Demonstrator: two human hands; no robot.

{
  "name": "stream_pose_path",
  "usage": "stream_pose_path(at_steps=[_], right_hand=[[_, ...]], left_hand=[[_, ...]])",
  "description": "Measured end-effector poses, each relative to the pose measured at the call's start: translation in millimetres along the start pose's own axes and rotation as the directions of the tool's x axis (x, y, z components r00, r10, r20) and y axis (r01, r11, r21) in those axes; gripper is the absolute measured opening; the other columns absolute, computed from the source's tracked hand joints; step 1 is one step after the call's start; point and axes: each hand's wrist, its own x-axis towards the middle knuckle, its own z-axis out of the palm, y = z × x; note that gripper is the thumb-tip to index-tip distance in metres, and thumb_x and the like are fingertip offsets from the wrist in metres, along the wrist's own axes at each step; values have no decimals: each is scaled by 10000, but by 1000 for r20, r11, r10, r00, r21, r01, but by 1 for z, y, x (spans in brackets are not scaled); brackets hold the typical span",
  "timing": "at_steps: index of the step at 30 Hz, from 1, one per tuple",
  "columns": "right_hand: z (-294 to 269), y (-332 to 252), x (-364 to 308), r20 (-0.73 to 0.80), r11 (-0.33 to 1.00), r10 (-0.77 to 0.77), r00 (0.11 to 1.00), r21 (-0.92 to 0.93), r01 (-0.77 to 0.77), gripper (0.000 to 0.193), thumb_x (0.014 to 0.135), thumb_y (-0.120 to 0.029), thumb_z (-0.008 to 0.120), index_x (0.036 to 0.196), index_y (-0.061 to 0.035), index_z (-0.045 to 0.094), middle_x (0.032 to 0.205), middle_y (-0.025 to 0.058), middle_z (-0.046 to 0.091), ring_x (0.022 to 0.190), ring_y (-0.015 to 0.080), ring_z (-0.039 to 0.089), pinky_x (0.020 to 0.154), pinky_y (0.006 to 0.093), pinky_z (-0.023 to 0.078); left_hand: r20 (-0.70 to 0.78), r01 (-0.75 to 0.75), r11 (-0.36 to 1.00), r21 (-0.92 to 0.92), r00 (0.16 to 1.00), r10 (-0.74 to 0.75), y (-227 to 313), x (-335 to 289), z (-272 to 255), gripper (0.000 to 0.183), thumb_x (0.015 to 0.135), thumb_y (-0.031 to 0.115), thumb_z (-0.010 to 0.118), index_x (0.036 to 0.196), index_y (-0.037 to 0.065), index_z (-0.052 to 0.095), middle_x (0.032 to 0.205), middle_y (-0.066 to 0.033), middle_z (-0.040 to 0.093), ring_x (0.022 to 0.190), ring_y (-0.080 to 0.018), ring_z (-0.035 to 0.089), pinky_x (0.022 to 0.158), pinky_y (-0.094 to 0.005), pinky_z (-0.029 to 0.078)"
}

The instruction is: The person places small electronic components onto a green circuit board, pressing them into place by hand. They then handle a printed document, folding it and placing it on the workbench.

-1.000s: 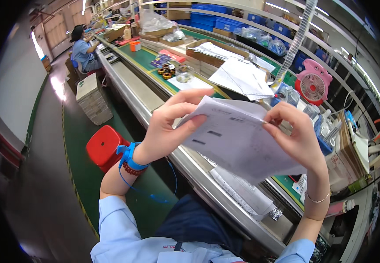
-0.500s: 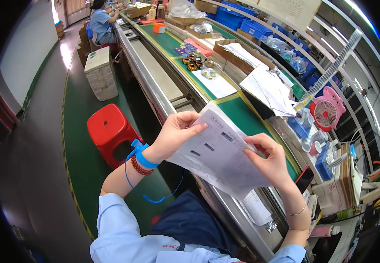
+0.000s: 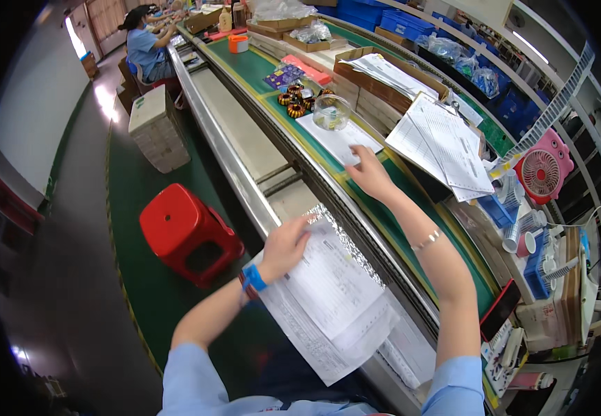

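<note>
My left hand (image 3: pixel 285 246) grips the upper edge of several printed paper sheets (image 3: pixel 331 291), which hang over the near rail of the bench. A shiny silver foil-like piece (image 3: pixel 347 243) shows along their far edge. My right hand (image 3: pixel 371 173) reaches out, fingers apart and holding nothing, at the near end of a white sheet (image 3: pixel 328 141). On that sheet stands a clear round container (image 3: pixel 331 113) with small contents I cannot make out. Copper-wound ring coils (image 3: pixel 295 104) lie just left of it, beside purple circuit boards (image 3: pixel 284 76).
A red stool (image 3: pixel 175 229) and a pale block-like box (image 3: pixel 158 128) stand left of the metal rail (image 3: pixel 234 166). A clipboard with papers (image 3: pixel 442 145), a pink fan (image 3: pixel 544 166) and a dark phone-like device (image 3: pixel 500 310) are on the right. Farther up, a person (image 3: pixel 146 48) sits working.
My right hand has let go of the paper and moved forward to the white sheet. My left hand has lowered the papers onto the rail, and more sheets and silver foil now show.
</note>
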Motion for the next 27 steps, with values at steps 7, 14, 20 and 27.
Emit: stream_pose_path(at_steps=[7, 14, 20, 27], right_hand=[[33, 16, 112, -200, 962, -70, 977, -275, 12, 655, 761, -77, 586, 1349, -41, 301, 1338, 176, 383, 1069, 366, 529, 891, 425, 451], [9, 19, 68, -88, 899, -78, 993, -437, 32, 153, 831, -163, 544, 865, -15, 563, 860, 165, 577, 862, 348, 569, 751, 431, 449], [-47, -15, -60, -20, 895, -65, 998, -444, 49, 138, 831, -106, 508, 889, -5, 581, 871, 174, 567, 836, 347, 581, 746, 446, 462], [-58, 25, -47, 39, 794, 101, 994, -606, -57, 194, 781, -85, 574, 954, -24, 638, 933, 161, 620, 905, 309, 595, 794, 410, 467]], left_hand=[[90, -18, 984, 177, 996, 2, 12, 3, -6, 282, 762, 50, 627, 1044, 56, 614, 976, -143, 628, 883, -313, 613, 752, -351, 490], [80, -22, 988, 150, 997, 11, 14, 2, -6, 280, 761, 16, 620, 1039, 49, 613, 944, -136, 631, 849, -304, 623, 724, -328, 491], [-25, -121, 985, 125, 992, 125, 12, 1, -2, 292, 766, 16, 605, 1049, 89, 606, 849, -122, 603, 764, -303, 597, 637, -355, 474], [-12, -118, 988, 101, 993, 120, 12, 5, 5, 286, 783, 39, 598, 1064, 89, 598, 874, -130, 604, 799, -314, 594, 668, -369, 467]])
